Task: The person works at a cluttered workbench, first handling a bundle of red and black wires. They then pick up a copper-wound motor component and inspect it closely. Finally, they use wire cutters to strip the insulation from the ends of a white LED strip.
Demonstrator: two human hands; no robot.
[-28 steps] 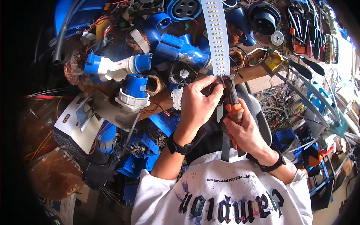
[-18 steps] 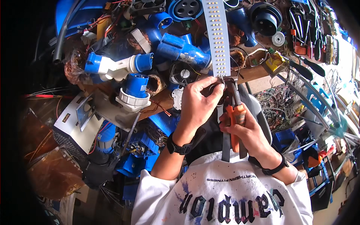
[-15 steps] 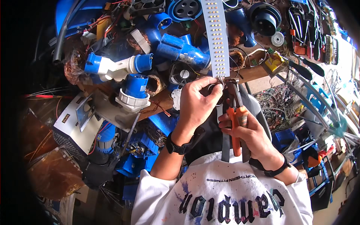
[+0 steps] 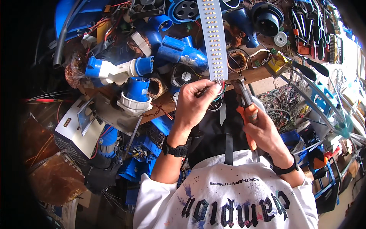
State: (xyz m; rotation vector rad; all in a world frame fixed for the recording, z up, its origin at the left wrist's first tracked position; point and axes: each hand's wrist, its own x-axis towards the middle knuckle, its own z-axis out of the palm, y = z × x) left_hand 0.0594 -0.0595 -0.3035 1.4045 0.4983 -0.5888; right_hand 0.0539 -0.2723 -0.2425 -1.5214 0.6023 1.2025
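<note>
A long white LED board [image 4: 214, 42] with rows of small yellowish chips reaches up from my hands over the bench. At its lower end, my left hand [image 4: 195, 104] is closed in a pinch on thin wires [image 4: 222, 87], where red, green and white show. What exactly lies under the thumb is partly hidden. My right hand [image 4: 265, 131] is wrapped around the orange handles of pliers [image 4: 247, 108]. Their metal jaws point upward, just right of the wires and apart from them. A white loop of wire hangs below the left fingertips.
Blue industrial plugs [image 4: 182, 52] and a blue-and-white connector [image 4: 118, 70] crowd the wooden bench. Hand tools [image 4: 309, 32] lie at the far right, near a yellow-wrapped block [image 4: 279, 63]. A white metal box [image 4: 78, 126] stands at left. Tangled wires [image 4: 284, 107] lie at right.
My right hand and the pliers have moved right, and the jaws have come away from the board's end. My left hand and the LED board have shifted slightly left, exposing the coloured wires.
</note>
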